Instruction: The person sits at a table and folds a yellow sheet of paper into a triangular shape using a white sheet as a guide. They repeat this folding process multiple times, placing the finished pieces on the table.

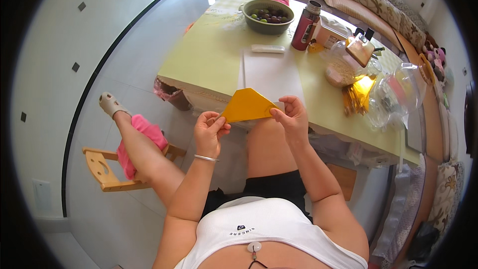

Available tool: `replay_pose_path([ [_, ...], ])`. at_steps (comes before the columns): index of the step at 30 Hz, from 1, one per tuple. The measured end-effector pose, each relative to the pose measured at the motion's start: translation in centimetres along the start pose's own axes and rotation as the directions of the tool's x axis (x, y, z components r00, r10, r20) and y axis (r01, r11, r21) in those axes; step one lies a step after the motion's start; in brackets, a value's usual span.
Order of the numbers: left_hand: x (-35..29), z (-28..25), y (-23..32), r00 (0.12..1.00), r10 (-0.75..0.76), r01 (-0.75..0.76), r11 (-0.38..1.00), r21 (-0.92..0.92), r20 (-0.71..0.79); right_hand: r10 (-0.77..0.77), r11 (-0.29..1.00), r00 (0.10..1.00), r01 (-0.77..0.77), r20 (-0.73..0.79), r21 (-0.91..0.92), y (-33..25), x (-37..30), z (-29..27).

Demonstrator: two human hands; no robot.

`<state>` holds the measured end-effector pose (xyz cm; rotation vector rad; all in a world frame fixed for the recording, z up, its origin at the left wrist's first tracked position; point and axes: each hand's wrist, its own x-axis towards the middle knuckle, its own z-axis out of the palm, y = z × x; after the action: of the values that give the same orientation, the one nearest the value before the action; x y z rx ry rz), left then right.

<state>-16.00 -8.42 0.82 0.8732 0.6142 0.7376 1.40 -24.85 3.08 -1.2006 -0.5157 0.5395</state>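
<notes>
A shiny golden-yellow sheet, flat and shaped like a low trapezoid (248, 103), is held in the air between the two hands, before the near edge of the table. Its long axis is laid from left to right, with the right end raised slightly higher in the view. The long straight edge is turned toward the person's body, and the short blunt top is pointed away, toward the table. The left corner is clamped between the thumb and the fingers of the left hand (211, 127). The right corner is pinched in the same manner by the right hand (292, 114); the fingers behind the sheet are partly hidden.

The rectangular table (196, 60) is covered in pale yellow-green. On it, white paper (274, 72) is placed beyond the sheet, and a white oblong object (268, 49) is set at its far end. Farther away, a dark green round bowl (269, 27) is filled with dark and green round fruits (271, 16); beside it a dark red cylindrical bottle (304, 30) is stood upright. At the right, a glossy golden packet (359, 94) is seen near clear plastic bags (406, 89).

On the grey tiled floor (132, 55), a small light-wooden chair (107, 185) is partly covered by a pink cloth (142, 142). Behind the table, patterned cushions (381, 7) are seen.
</notes>
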Motion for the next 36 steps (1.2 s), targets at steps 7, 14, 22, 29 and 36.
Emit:
replay_pose_path([
  [7, -3.7, -4.7, 0.9, 0.994, 0.107, -0.109, 0.991, -0.079, -0.03, 0.065, 0.974, 0.998, -0.059, -0.016, 0.217, 0.2, -3.6, 5.2],
  [14, -7.5, -9.5, 1.5, 0.977, 0.175, -0.195, 0.965, -0.173, -0.125, 0.064, 0.982, 0.995, -0.076, 0.073, 0.17, 2.3, -6.1, 9.0],
  [22, -12.2, -14.4, 2.8, 0.927, 0.264, -0.307, 0.941, -0.139, -0.266, -0.104, 0.994, 0.959, 0.109, 0.263, -0.004, 3.7, -9.6, 13.7],
  [29, -16.4, -17.2, 3.8, 0.887, 0.358, -0.407, 0.905, -0.125, -0.293, -0.014, 0.999, 0.933, 0.023, 0.36, -0.022, 4.0, -11.4, 14.9],
  [36, -19.6, -17.4, 4.6, 0.805, 0.521, -0.496, 0.854, 0.159, -0.283, 0.078, 0.997, 0.892, -0.081, 0.444, -0.012, 2.1, -13.2, 15.0],
])
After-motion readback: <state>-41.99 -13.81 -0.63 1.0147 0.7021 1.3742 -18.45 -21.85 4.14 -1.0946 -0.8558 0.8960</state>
